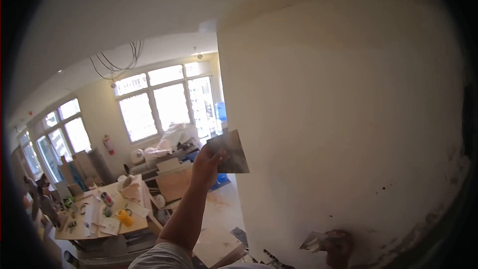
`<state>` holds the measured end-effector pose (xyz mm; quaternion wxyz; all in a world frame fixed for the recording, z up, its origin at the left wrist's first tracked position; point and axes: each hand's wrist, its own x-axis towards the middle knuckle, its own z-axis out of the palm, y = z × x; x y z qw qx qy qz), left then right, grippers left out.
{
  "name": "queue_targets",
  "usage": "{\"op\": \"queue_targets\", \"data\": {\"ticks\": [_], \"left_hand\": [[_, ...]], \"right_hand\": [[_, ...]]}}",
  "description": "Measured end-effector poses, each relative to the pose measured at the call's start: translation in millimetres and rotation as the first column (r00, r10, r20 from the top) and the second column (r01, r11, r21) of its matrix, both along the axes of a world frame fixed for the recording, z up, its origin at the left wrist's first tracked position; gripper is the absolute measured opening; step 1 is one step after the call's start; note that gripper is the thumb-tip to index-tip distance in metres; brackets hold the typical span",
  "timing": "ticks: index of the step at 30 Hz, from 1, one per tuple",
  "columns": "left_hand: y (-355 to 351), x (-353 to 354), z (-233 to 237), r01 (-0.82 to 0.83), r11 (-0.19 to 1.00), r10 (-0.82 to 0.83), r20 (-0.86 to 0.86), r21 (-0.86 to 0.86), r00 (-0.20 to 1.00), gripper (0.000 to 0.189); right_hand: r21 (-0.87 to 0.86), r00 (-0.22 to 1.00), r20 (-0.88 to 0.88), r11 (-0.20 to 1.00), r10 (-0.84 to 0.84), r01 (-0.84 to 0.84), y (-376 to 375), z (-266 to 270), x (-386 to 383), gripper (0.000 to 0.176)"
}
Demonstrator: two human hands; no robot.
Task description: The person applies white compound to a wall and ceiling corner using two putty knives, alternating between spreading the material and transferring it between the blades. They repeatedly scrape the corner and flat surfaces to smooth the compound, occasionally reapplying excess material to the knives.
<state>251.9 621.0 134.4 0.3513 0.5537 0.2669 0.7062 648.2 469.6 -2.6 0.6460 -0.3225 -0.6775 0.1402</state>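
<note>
My left hand point(204, 167) is raised at the wall's left edge, closed on a flat, dull-grey rectangular putty plate point(234, 155). My thumb lies across its face, and the plate's right side overlaps the wall in this view. Low on the right, my right hand point(341, 245) grips a putty knife point(312, 241) whose blade points left and carries some whitish paste. Its handle is hidden inside my fingers. Both hands are in front of a broad, pale plastered wall point(318, 119) with a few dark specks low down and rough patches toward the lower right.
At lower left stands a worktable point(69, 230) strewn with tools and a yellow bottle point(124, 217). Boards and plastic sheeting point(172, 137) are piled below the windows. Loose wires point(107, 65) dangle from the ceiling. A fire extinguisher point(108, 144) hangs on the far wall; scraps point(239, 236) litter the floor.
</note>
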Motion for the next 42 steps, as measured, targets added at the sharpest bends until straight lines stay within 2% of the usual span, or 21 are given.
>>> {"op": "queue_targets", "data": {"ticks": [2, 5, 8, 11, 14, 15, 18, 20, 22, 24, 27, 31, 34, 37, 40, 42], "left_hand": [[19.6, -11.2, -27.6, 0.09, 0.993, -0.081, 0.124, -0.071, 0.989, 0.03], [41.1, -27.7, -68.9, 0.262, 0.954, -0.206, 0.313, -0.149, 0.927, 0.028], [53.5, -30.9, -98.2, 0.416, 0.89, -0.303, 0.44, -0.185, 0.845, 0.028], [69.6, -31.1, -133.4, 0.532, 0.809, -0.348, 0.528, -0.248, 0.775, 0.028], [83.4, -26.7, -174.9, 0.638, 0.703, -0.413, 0.55, -0.316, 0.726, 0.028], [85.5, -23.1, -182.7, 0.669, 0.673, -0.443, 0.553, -0.315, 0.706, 0.027], [87.2, -7.9, -195.3, 0.73, 0.55, -0.543, 0.49, -0.406, 0.682, 0.025], [83.6, -10.2, -179.3, 0.723, 0.558, -0.622, 0.371, -0.407, 0.689, 0.023], [88.0, -14.2, -188.2, 0.722, 0.563, -0.69, 0.251, -0.402, 0.678, 0.022], [86.8, -14.9, -175.6, 0.771, 0.509, -0.71, 0.32, -0.383, 0.628, 0.021], [81.3, -17.7, -175.2, 0.806, 0.493, -0.713, 0.379, -0.326, 0.59, 0.021], [91.4, -30.9, -194.8, 0.813, 0.453, -0.694, 0.428, -0.365, 0.579, 0.022], [109.4, -35.5, -232.7, 0.842, 0.404, -0.743, 0.408, -0.357, 0.53, 0.025], [101.8, -36.7, -224.6, 0.874, 0.369, -0.716, 0.504, -0.315, 0.484, 0.024], [103.5, -41.8, -220.1, 0.877, 0.359, -0.718, 0.506, -0.32, 0.478, 0.024], [101.9, -54.2, -204.9, 0.708, 0.558, -0.727, 0.157, -0.433, 0.669, 0.024]], "right_hand": [[-0.17, 0.991, -0.105, 0.984, -0.079, 0.061, -6.9, -2.6, -3.8, 0.01], [-0.069, 0.952, 0.109, 0.953, -0.286, 0.295, -8.0, 14.9, -12.8, 0.015], [-0.408, 0.932, -0.249, 0.901, -0.264, 0.147, -15.6, 29.8, -38.4, 0.023], [-0.309, 0.935, -0.009, 0.89, -0.354, 0.334, -5.2, 23.9, -24.7, 0.024], [-0.462, 0.942, -0.07, 0.848, -0.328, 0.261, -6.0, 36.8, -30.0, 0.03], [-0.447, 0.944, -0.046, 0.852, -0.327, 0.274, -2.7, 43.9, -33.7, 0.025], [-0.643, 0.92, 0.052, 0.691, -0.389, 0.329, -9.3, 65.7, -39.3, 0.021], [-0.644, 0.94, -0.111, 0.743, -0.324, 0.18, 7.2, 66.4, -50.5, 0.024], [-0.604, 0.96, -0.073, 0.778, -0.269, 0.172, 26.8, 72.0, -71.1, 0.027], [-0.605, 0.978, -0.042, 0.784, -0.204, 0.137, 46.9, 74.9, -79.5, 0.025], [-0.635, 0.968, -0.131, 0.768, -0.216, 0.086, 53.0, 72.1, -88.9, 0.028], [-0.592, 0.954, -0.15, 0.796, -0.259, 0.124, 54.1, 59.8, -90.8, 0.029], [-0.617, 0.945, -0.132, 0.771, -0.299, 0.158, 55.0, 61.0, -91.7, 0.029], [-0.662, 0.932, -0.106, 0.724, -0.347, 0.194, 52.7, 59.7, -89.3, 0.026], [-0.666, 0.917, -0.044, 0.696, -0.396, 0.269, 55.5, 76.5, -106.8, 0.022], [-0.69, 0.911, 0.0, 0.659, -0.413, 0.299, 55.8, 89.9, -117.9, 0.02]]}}
